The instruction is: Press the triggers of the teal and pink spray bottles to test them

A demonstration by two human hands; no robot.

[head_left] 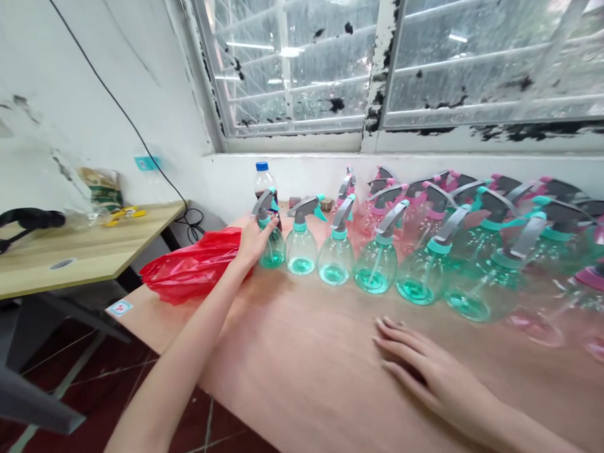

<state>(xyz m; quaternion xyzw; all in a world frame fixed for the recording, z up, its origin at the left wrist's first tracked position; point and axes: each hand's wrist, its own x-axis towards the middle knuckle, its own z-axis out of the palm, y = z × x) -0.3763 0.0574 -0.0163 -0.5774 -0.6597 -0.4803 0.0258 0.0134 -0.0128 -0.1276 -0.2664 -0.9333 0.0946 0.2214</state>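
My left hand [256,242] reaches out and is closed around the neck of a green spray bottle [273,253], the leftmost of a front row. The bottle is upright on the table [288,360]. To its right, a second green spray bottle [302,250] and several more green ones curve toward me. My right hand [422,358] rests palm down on the tabletop with fingers stretched out, holding nothing. It lies in front of the row, apart from a nearby green spray bottle [419,281]. Pink spray bottles [434,214] stand behind and at the far right.
Left of my left hand lies a crumpled red plastic bag [194,268]. A drink bottle with a blue cap [262,178] stands at the wall below the window [300,66]. A second desk [83,253] with black headphones [26,220] is at the left, near a hanging cable [111,111].
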